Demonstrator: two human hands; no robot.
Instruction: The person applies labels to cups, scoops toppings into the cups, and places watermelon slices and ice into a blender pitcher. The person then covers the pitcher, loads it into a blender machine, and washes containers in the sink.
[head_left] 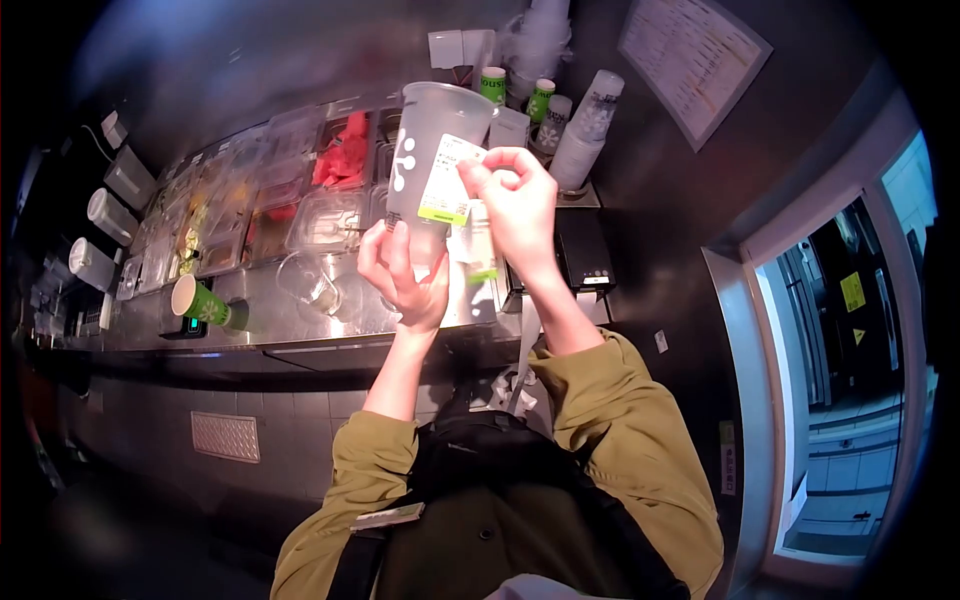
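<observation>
A translucent plastic cup (424, 120) with a white printed pattern is held up over the counter. My left hand (408, 278) is closed around its lower part, fingers wrapped on the near side. On the cup's side lies a white printed label (442, 180) with a green lower edge. My right hand (522, 205) pinches the label's upper right edge between thumb and finger. Whether the whole label is stuck down I cannot tell. Below my right hand is another white and green label-like piece (482, 245), partly hidden and blurred.
Lidded ingredient containers (215, 185) fill the back of the steel counter (270, 325). A green paper cup (205, 302) stands at the left, a clear cup (308, 285) nearer the middle. Stacked cups (592, 125) rise at the back right, above a black printer-like box (585, 255).
</observation>
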